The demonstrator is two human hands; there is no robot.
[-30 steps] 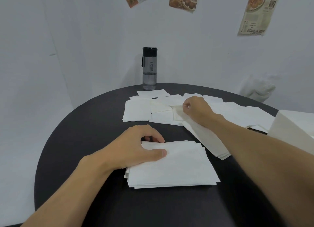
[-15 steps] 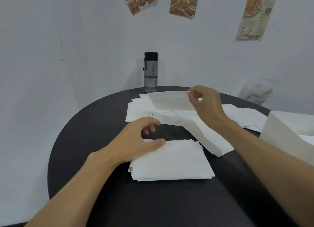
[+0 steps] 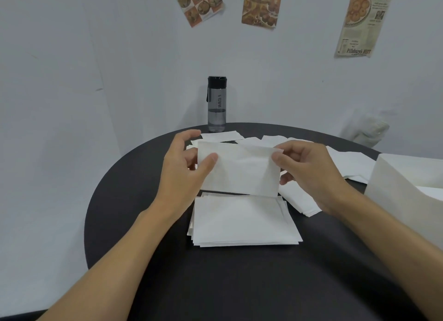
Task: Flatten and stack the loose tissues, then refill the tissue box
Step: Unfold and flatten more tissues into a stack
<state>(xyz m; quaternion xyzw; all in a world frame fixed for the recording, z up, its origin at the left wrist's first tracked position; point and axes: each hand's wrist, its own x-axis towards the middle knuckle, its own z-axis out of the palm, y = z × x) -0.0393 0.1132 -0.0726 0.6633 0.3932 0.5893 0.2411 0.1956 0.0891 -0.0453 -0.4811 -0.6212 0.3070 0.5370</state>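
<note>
You are in the flatten-and-stack step. One tissue (image 3: 239,172) is held up in the middle of the frame, just above the far edge of the stack (image 3: 242,222), and is stretched between your two hands. Your left hand (image 3: 184,162) pinches its left edge, thumb on the front and fingers (image 3: 191,158) behind. Your right hand (image 3: 306,169) pinches the upper right corner between thumb and forefinger. The sheet shows a slight crease near its top.

The stack lies on the desk (image 3: 215,284) directly below, with its edges fairly even. More loose tissues (image 3: 347,162) lie spread behind your hands, toward the right of the frame, so the stacking looks far from done. The tissue box (image 3: 407,184) sits at the right edge; I cannot tell how full it is.

The next move, as I judge it, is to lower the sheet flat onto the stack, square its edges with those beneath, and smooth out the crease before letting go.
</note>
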